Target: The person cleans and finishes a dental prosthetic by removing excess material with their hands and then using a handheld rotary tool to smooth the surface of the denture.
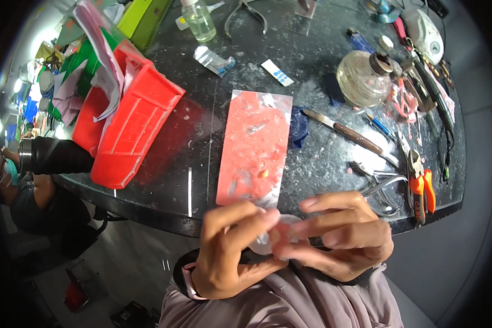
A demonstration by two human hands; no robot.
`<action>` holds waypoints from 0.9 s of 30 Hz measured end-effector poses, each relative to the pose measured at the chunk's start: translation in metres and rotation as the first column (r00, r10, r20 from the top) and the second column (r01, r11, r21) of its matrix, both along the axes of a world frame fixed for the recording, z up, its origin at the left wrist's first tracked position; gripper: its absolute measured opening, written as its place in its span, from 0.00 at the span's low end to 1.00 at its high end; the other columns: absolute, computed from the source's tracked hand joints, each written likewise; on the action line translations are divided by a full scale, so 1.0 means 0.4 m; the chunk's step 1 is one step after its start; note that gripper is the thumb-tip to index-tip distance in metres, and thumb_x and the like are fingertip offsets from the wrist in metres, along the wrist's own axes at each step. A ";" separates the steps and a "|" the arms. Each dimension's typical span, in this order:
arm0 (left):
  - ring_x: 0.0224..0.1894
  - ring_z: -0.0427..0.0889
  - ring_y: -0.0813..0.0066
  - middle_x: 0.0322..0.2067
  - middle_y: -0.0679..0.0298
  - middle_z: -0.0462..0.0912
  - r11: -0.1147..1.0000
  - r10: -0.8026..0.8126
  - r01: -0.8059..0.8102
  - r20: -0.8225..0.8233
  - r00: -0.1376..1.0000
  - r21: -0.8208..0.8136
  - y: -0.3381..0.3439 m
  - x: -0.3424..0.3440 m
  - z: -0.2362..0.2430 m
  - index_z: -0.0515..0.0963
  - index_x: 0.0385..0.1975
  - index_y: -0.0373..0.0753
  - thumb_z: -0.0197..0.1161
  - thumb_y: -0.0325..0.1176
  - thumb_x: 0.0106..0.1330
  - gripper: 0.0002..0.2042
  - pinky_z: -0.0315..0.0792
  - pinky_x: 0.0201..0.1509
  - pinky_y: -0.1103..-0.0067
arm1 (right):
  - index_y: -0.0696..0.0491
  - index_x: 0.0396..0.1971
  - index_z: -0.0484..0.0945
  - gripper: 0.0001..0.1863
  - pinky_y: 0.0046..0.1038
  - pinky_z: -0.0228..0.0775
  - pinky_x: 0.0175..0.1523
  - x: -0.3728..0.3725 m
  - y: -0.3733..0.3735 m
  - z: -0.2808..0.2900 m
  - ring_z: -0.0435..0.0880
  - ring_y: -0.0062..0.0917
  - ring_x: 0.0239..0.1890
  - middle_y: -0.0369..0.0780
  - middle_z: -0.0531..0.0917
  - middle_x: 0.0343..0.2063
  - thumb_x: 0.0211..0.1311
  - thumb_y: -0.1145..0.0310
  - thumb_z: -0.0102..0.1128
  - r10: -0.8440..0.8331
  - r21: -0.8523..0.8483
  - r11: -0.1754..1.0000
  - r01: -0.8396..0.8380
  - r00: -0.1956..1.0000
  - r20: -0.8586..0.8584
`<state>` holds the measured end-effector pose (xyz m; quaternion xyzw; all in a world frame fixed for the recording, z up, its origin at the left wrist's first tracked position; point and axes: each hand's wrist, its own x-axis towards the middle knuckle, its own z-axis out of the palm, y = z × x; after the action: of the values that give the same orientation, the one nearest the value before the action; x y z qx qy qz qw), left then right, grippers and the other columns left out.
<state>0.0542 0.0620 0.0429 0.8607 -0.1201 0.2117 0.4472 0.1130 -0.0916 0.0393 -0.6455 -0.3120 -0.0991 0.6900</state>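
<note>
Close to my body, at the table's near edge, both hands meet around a pale, rounded piece with pink on it [262, 244]. My left hand [227, 254] pinches it from the left with thumb and fingers. From the right, my right hand [352, 240] presses thumb and fingertips to it, its index finger raised. Motion blur and the fingers hide much of the piece, so its exact kind is unclear. Just beyond the hands lies a flat pink wax-like slab [254, 142], its surface scraped and crumbled, on a pale backing sheet.
A red plastic bin [134, 131] holding papers stands at left. On the right are a round glass bottle [361, 79], a wooden-handled knife [355, 136], orange-handled pliers [417, 191] and other metal tools. Farther back are a clear liquid bottle [199, 24] and grey-handled pliers [246, 13].
</note>
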 end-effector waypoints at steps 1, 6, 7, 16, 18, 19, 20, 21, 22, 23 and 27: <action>0.36 0.74 0.70 0.39 0.56 0.71 0.998 0.006 -0.003 0.064 0.998 -0.056 -0.011 0.002 -0.008 0.71 0.44 0.33 0.74 0.25 0.39 0.28 0.72 0.32 0.81 | 0.60 0.24 0.79 0.12 0.25 0.75 0.38 -0.002 0.000 0.003 0.81 0.32 0.35 0.42 0.83 0.28 0.37 0.78 0.72 0.045 -0.007 0.999 -0.045 0.998 -0.033; 0.31 0.75 0.75 0.36 0.57 0.69 0.986 -0.028 0.051 0.147 0.989 -0.161 -0.022 0.001 -0.025 0.72 0.39 0.36 0.74 0.24 0.41 0.24 0.74 0.25 0.85 | 0.65 0.39 0.71 0.23 0.29 0.76 0.41 -0.023 -0.006 0.005 0.82 0.39 0.39 0.52 0.81 0.27 0.39 0.84 0.69 0.148 0.174 0.976 -0.130 0.985 -0.094; 0.32 0.75 0.74 0.36 0.57 0.68 0.986 -0.033 0.057 0.154 0.988 -0.154 -0.020 -0.002 -0.022 0.72 0.40 0.37 0.74 0.24 0.41 0.24 0.74 0.26 0.84 | 0.65 0.40 0.70 0.24 0.30 0.76 0.41 -0.025 -0.007 0.005 0.82 0.40 0.39 0.54 0.80 0.28 0.39 0.85 0.68 0.165 0.208 0.968 -0.143 0.982 -0.093; 0.34 0.76 0.70 0.39 0.55 0.66 0.986 -0.078 0.101 0.170 0.982 -0.130 0.003 -0.020 -0.012 0.77 0.37 0.41 0.70 0.19 0.41 0.20 0.77 0.31 0.83 | 0.59 0.45 0.54 0.35 0.32 0.79 0.34 -0.015 -0.004 -0.004 0.83 0.43 0.33 0.54 0.80 0.26 0.40 0.80 0.69 0.094 -0.006 0.995 -0.096 0.955 0.281; 0.34 0.77 0.70 0.40 0.55 0.66 0.984 -0.097 0.118 0.154 0.983 -0.135 0.007 -0.024 -0.009 0.77 0.37 0.40 0.69 0.18 0.42 0.19 0.77 0.32 0.83 | 0.61 0.41 0.62 0.26 0.34 0.79 0.33 -0.028 0.035 -0.015 0.82 0.44 0.33 0.54 0.80 0.27 0.42 0.81 0.66 -0.031 0.121 0.993 -0.002 0.961 0.273; 0.34 0.77 0.70 0.40 0.55 0.66 0.983 -0.112 0.131 0.141 0.984 -0.128 0.011 -0.026 -0.004 0.78 0.37 0.40 0.69 0.18 0.42 0.19 0.77 0.32 0.83 | 0.61 0.41 0.62 0.26 0.34 0.79 0.33 -0.029 0.023 -0.009 0.82 0.44 0.33 0.54 0.80 0.27 0.41 0.81 0.67 -0.003 0.076 0.997 -0.018 0.962 0.272; 0.34 0.77 0.70 0.40 0.55 0.66 0.981 -0.128 0.146 0.135 0.983 -0.131 0.014 -0.025 -0.003 0.78 0.37 0.40 0.68 0.18 0.43 0.19 0.77 0.32 0.83 | 0.62 0.40 0.63 0.26 0.34 0.79 0.34 -0.031 0.012 -0.004 0.82 0.45 0.34 0.54 0.80 0.28 0.41 0.82 0.67 0.021 0.029 0.999 -0.030 0.964 0.263; 0.34 0.77 0.70 0.40 0.55 0.66 0.978 -0.145 0.162 0.130 0.981 -0.134 0.016 -0.023 -0.002 0.78 0.37 0.40 0.68 0.17 0.43 0.18 0.77 0.33 0.83 | 0.63 0.40 0.63 0.26 0.35 0.79 0.34 -0.033 -0.002 0.000 0.82 0.45 0.35 0.54 0.80 0.28 0.40 0.82 0.67 0.044 -0.010 0.999 -0.042 0.968 0.248; 0.34 0.77 0.70 0.40 0.55 0.66 0.973 -0.160 0.179 0.134 0.978 -0.143 0.016 -0.019 -0.003 0.78 0.37 0.41 0.68 0.17 0.43 0.19 0.78 0.33 0.83 | 0.63 0.40 0.64 0.27 0.35 0.79 0.35 -0.033 -0.015 0.004 0.81 0.46 0.35 0.54 0.80 0.29 0.39 0.83 0.67 0.065 -0.047 0.997 -0.055 0.971 0.230; 0.34 0.77 0.70 0.41 0.55 0.65 0.975 -0.158 0.175 0.122 0.980 -0.141 0.016 -0.020 -0.002 0.78 0.36 0.41 0.68 0.17 0.43 0.19 0.78 0.33 0.83 | 0.64 0.40 0.64 0.27 0.36 0.79 0.35 -0.035 -0.024 0.005 0.81 0.47 0.36 0.54 0.79 0.29 0.38 0.83 0.68 0.090 -0.072 0.995 -0.076 0.973 0.212; 0.33 0.78 0.71 0.41 0.56 0.65 0.986 -0.128 0.138 0.101 0.987 -0.096 0.014 -0.024 0.004 0.78 0.35 0.42 0.69 0.18 0.42 0.18 0.77 0.31 0.83 | 0.66 0.40 0.66 0.28 0.37 0.79 0.37 -0.044 -0.046 0.012 0.80 0.49 0.38 0.54 0.79 0.31 0.35 0.85 0.69 0.155 -0.118 0.983 -0.138 0.976 0.150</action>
<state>0.0446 0.0674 0.0445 0.8156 -0.1872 0.2279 0.4979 0.0956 -0.1099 0.0441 -0.6469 -0.4175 -0.0820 0.6328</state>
